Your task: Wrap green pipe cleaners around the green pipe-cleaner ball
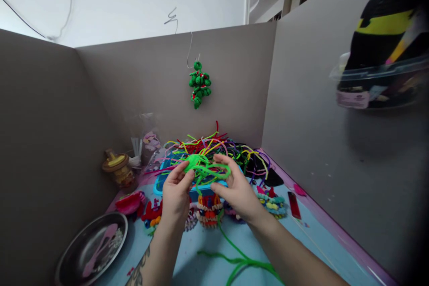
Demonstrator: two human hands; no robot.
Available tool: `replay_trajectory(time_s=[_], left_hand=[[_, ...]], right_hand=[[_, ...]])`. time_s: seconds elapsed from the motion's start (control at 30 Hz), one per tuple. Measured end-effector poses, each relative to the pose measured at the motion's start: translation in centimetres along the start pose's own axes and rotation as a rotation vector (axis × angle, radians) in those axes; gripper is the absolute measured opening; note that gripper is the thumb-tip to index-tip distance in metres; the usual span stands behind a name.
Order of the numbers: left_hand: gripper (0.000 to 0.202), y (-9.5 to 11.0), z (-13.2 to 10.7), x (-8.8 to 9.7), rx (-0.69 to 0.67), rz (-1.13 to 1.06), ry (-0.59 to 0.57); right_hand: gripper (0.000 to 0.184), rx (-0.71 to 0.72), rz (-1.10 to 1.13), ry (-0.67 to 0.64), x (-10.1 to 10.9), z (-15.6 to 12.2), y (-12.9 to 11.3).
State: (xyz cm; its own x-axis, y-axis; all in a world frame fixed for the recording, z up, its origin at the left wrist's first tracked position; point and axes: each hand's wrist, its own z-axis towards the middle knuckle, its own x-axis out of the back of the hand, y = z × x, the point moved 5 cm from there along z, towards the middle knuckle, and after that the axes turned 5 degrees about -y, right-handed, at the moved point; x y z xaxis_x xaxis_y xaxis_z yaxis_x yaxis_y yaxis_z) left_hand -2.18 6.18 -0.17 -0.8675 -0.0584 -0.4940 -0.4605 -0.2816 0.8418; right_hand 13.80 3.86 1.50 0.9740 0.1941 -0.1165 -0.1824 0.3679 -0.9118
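My left hand (176, 192) and my right hand (234, 187) are raised over the light blue table, both pinching a bright green pipe-cleaner piece (201, 165). The left fingers grip its rounded coiled end. The right fingers hold the looped strands beside it. Long green stems (241, 259) trail from it down onto the table. Behind the hands lies a tangled pile of coloured pipe cleaners (217, 145) in a blue tray (159, 183).
Small finished pipe-cleaner figures (209, 212) stand in a row beneath my hands. A metal plate (92, 246) lies front left, a wooden-lidded jar (117, 170) behind it. A green ornament (199, 85) hangs on the back cardboard wall. A clear container (382, 76) sits high right.
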Motion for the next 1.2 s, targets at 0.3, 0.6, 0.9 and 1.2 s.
replay_trajectory(time_s=[0.3, 0.6, 0.9, 1.2], left_hand=[[0.039, 0.5, -1.3, 0.2, -0.182, 0.272, 0.114], [0.053, -1.4, -0.4, 0.4, 0.025, -0.083, 0.198], [0.048, -2.8, -1.6, -0.8, 0.034, 0.008, 0.094], [0.051, -2.2, -0.7, -0.6, 0.147, -0.023, 0.035]], right_hand=[[0.048, -0.244, 0.311, 0.195, -1.7, -1.0, 3.7], [0.03, -0.25, 0.283, 0.341, -1.6, -1.4, 4.3], [0.026, -0.335, 0.385, 0.079, -4.0, -1.4, 5.4], [0.015, -0.361, 0.138, -0.181, -4.2, -1.4, 4.3]])
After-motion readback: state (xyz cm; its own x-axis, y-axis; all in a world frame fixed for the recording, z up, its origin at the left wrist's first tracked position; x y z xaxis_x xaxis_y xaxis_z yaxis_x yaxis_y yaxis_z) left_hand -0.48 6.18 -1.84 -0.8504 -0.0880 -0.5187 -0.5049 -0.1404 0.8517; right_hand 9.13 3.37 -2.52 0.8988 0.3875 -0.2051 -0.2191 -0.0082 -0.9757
